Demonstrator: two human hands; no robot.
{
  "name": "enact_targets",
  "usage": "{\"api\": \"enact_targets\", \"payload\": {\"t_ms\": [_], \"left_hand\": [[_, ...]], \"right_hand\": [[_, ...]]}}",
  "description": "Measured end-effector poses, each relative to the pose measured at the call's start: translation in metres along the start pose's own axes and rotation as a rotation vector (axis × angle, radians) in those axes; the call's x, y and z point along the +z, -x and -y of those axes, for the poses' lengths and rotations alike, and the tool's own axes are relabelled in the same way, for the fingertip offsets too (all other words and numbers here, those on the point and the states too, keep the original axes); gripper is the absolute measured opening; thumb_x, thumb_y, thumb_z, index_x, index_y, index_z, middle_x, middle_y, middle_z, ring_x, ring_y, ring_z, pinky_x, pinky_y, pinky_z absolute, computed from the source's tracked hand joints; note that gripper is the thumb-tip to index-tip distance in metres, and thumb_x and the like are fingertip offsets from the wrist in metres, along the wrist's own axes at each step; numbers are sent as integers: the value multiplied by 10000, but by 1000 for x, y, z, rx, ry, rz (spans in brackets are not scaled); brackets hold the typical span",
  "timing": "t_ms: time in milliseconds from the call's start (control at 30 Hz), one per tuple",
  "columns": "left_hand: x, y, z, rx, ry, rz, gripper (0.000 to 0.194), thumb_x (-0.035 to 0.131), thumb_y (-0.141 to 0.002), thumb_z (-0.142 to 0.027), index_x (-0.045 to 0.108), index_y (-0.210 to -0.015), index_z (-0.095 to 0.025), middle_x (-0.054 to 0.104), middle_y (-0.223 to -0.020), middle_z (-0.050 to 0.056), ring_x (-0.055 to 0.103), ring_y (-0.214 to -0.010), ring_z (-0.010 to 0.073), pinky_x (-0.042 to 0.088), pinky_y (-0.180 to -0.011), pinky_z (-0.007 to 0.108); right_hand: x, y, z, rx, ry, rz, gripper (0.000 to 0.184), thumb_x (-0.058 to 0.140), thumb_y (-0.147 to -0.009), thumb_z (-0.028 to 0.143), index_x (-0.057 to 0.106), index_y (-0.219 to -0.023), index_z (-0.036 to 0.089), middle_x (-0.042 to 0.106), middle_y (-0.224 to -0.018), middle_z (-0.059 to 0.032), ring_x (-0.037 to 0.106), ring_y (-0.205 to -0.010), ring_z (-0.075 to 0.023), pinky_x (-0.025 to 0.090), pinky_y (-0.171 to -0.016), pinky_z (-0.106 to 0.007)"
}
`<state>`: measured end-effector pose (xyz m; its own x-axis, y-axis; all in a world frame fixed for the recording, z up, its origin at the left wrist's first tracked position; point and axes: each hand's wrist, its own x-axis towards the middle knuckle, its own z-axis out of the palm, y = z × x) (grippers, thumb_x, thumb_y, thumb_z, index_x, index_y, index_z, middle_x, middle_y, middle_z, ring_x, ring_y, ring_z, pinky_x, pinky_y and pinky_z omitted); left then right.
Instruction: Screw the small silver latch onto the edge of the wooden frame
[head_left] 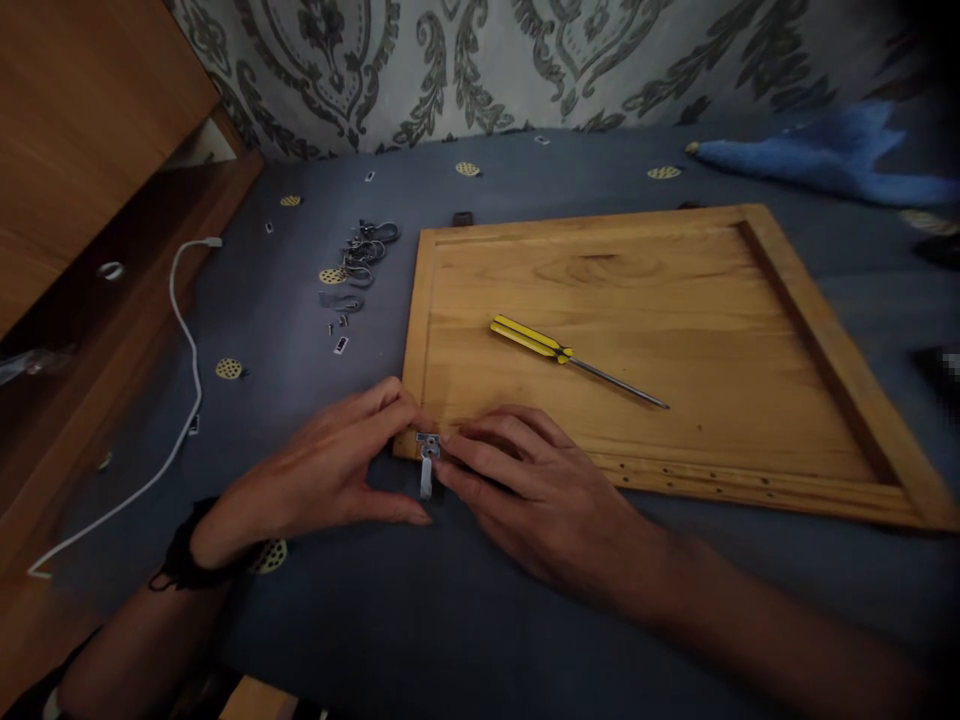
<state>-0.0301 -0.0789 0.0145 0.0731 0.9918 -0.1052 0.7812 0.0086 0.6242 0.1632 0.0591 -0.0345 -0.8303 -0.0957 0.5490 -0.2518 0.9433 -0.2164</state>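
Observation:
A small metal bracket [427,447] with a strip hanging from it sits at the near left corner of a wooden framed panel [517,275]. My right hand [540,490] grips the bracket's right side with thumb and index fingertips, the other fingers curled over the frame's near rail. On the other side, my left hand [337,455] is open, its fingers reaching the frame corner and its thumb stretched out below the bracket. Across the panel lies a yellow-handled screwdriver [529,338], its shaft pointing right, touched by neither hand.
Several looped metal pieces [364,250] and a few loose screws [341,321] lie left of the panel. A white cable [196,350] runs along the wooden ledge [127,425]. Blue fluffy cloth [832,165] rests at the far right. Patterned fabric stands behind.

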Motion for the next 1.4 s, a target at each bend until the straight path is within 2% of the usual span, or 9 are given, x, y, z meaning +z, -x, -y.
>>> {"api": "enact_targets", "payload": {"t_ms": [300, 600, 867, 1033, 1167, 1400], "left_hand": [[0, -1, -2, 4, 10, 10, 391, 659, -903, -484, 548, -1162, -213, 502, -1004, 23, 495, -891, 162, 416, -745, 286], [1, -2, -2, -3, 48, 8, 362, 684, -891, -464, 571, -1118, -206, 517, -1007, 23, 491, -901, 160, 419, -771, 281], [0, -1, -2, 2, 43, 0, 355, 692, -889, -450, 575, -1120, -206, 518, -998, 12, 490, -898, 151, 411, -751, 271], [0, -2, -3, -6, 49, 6, 319, 696, -891, -430, 577, -1079, -201, 516, -992, 11, 487, -892, 149, 413, -750, 269], [0, -3, -3, 2, 41, 5, 348, 701, -885, -436, 582, -1119, -208, 516, -990, 11, 486, -880, 148, 414, -749, 270], [0, -1, -2, 0, 32, 3, 378, 692, -886, -465, 580, -1131, -200, 515, -982, 13, 487, -872, 147, 409, -733, 272]], "right_hand": [[-1, -1, 0, -4, 9, 11, 263, 455, -998, 143, 701, -1092, 142, 726, -1077, -70, 586, -1014, -224, 484, -910, -415], [-1, -1, 0, -14, -12, -13, 251, 456, -1005, 134, 699, -1059, 99, 727, -1065, -62, 578, -991, -231, 472, -917, -433], [0, 0, 0, -21, 0, -28, 246, 463, -1005, 120, 701, -1067, 111, 729, -1070, -60, 584, -1028, -215, 464, -958, -419], [0, -1, 0, -13, 3, -43, 236, 476, -1003, 123, 709, -1038, 122, 733, -1042, -58, 590, -1000, -209, 487, -930, -418], [0, -1, 0, -15, -4, -30, 266, 440, -1019, 137, 705, -1036, 137, 734, -1040, -60, 590, -997, -205, 507, -920, -413], [0, 0, -1, -15, -54, -53, 237, 453, -1005, 127, 678, -1062, 78, 733, -1052, -92, 595, -992, -223, 533, -890, -416]]}}
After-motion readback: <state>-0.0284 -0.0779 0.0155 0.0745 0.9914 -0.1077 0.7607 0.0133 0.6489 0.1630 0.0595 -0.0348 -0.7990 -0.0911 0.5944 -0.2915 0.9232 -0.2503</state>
